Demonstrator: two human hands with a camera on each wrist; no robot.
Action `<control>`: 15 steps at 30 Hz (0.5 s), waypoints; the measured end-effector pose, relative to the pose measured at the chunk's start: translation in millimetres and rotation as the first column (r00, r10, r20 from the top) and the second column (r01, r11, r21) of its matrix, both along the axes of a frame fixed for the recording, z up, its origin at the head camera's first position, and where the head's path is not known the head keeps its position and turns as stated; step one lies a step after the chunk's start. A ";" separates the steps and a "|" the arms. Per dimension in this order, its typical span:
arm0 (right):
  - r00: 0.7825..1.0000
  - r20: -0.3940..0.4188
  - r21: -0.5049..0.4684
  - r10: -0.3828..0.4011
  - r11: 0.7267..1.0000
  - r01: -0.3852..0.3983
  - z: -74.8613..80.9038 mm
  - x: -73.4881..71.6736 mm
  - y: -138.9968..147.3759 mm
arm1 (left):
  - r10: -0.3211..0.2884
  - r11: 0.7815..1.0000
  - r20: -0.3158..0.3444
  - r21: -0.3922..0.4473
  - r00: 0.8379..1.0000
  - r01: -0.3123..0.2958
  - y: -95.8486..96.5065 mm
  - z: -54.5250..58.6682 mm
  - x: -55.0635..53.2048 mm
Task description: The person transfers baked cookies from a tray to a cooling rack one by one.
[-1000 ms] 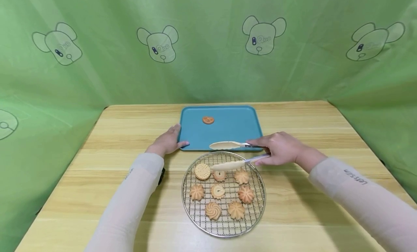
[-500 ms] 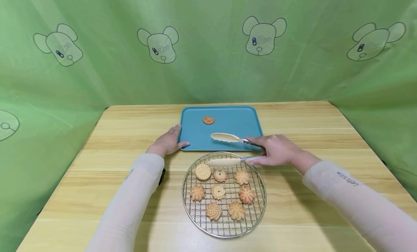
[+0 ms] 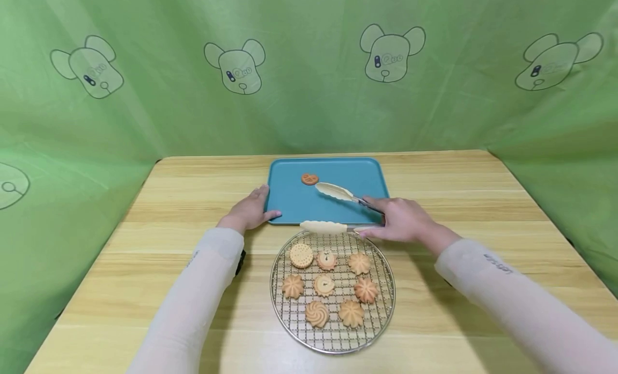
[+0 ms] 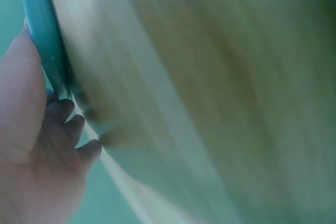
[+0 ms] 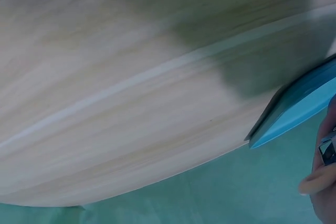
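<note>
My left hand point(image 3: 247, 210) holds the near left corner of the blue tray point(image 3: 347, 173), its thumb over the rim and its other fingers along the outside; the left wrist view shows them at the tray's edge point(image 4: 46, 30). My right hand point(image 3: 403, 219) grips tongs point(image 3: 334, 191) with pale scalloped tips. The tongs stand spread, nothing between them. One tip is over the tray close to a reddish-brown pretzel-like cookie point(image 3: 309, 179); the other overlaps the tray's front rim. Nearer me lies a round wire rack point(image 3: 336, 339) with several cookies, among them a swirled one point(image 3: 317, 314).
Rack and tray lie close together on the wooden table point(image 3: 183, 202). A green curtain point(image 3: 309, 116) printed with bear heads hangs behind the table and at both sides.
My right hand has moved the tongs away from the rack toward the tray and left, and their tips have spread wider. My left hand and the cookies have stayed in place.
</note>
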State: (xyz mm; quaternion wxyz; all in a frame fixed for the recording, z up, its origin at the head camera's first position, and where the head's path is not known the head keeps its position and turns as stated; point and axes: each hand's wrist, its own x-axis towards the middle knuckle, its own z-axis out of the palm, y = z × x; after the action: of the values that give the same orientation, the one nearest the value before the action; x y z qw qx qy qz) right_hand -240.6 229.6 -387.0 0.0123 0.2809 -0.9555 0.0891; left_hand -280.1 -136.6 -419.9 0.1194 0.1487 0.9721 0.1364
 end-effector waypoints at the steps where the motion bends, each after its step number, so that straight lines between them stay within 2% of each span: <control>1: 1.000 0.007 0.001 -0.013 1.000 0.013 0.0 -0.9 -1.2 | 0.001 1.000 0.001 0.001 1.000 -0.001 0.0 -0.2 -0.1; 8: 0.992 0.074 0.002 -0.105 0.994 0.106 2.6 -9.0 -12.1 | 0.005 1.000 0.006 0.003 1.000 -0.005 -0.4 -1.6 -0.8; 15: 0.976 0.099 0.025 -0.196 0.981 0.194 5.5 -17.5 -23.5 | 0.007 1.000 0.004 -0.003 1.000 -0.007 0.0 -1.1 -1.3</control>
State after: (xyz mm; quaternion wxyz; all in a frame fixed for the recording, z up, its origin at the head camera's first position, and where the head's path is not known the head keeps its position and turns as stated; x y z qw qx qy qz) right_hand -258.1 206.1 -381.5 -0.0296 0.1810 -0.9785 0.0944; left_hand -281.4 -136.6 -421.0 0.1212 0.1447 0.9726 0.1359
